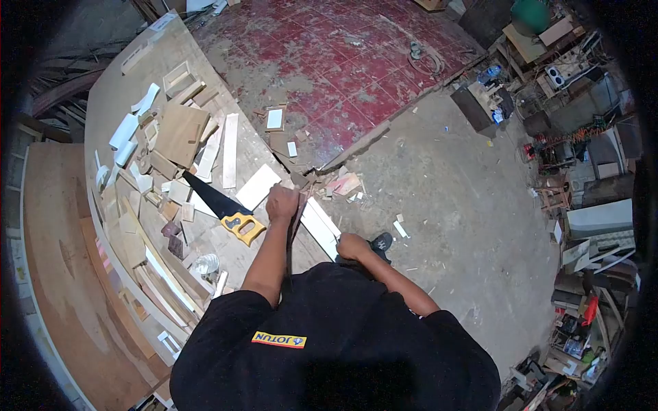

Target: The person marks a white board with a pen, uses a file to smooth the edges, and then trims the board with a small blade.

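A narrow white board (320,227) lies slantwise between my two hands at the right edge of the worktable. My left hand (282,203) is closed near the board's far end, and what its fingers hold is hidden. At the board's near right side my right hand (353,246) is also closed. Something thin and dark shows by its fingertips, too small to name. A handsaw (241,225) with a yellow handle and black blade rests on the table left of my left hand. Just beyond that hand lies a flat white panel (258,186).
Wood offcuts, including a brown board (179,133), and a clear plastic cup (205,264) crowd the worktable. A long brown wooden panel (68,260) stands at far left. Scraps (400,229) litter the concrete floor. Tools and timber line the right side, near a speaker-like box (555,77).
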Action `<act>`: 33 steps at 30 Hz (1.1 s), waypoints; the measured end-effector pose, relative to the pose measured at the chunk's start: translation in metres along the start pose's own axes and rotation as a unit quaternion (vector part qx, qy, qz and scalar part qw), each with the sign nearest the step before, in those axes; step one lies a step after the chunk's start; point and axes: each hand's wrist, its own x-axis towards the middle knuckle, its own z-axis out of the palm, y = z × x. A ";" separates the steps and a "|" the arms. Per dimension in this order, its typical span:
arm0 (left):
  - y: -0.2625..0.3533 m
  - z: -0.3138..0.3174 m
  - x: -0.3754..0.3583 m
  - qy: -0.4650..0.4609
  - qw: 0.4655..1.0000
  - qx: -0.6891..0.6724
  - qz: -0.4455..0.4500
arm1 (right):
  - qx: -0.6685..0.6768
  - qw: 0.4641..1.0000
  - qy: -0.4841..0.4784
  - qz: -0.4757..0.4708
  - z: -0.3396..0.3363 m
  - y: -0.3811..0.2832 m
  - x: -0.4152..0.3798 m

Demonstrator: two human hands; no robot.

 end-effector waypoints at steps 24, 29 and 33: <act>-0.077 0.069 -0.034 -0.186 0.929 -0.306 -0.090 | 0.025 0.979 0.143 -0.143 0.013 -0.005 -0.011; -0.063 0.056 -0.041 -0.271 0.857 -0.400 -0.177 | 0.051 0.974 0.161 -0.152 0.006 -0.005 -0.021; -0.046 0.052 -0.039 -0.223 0.889 -0.398 -0.036 | 0.050 0.969 0.167 -0.175 0.000 -0.003 -0.021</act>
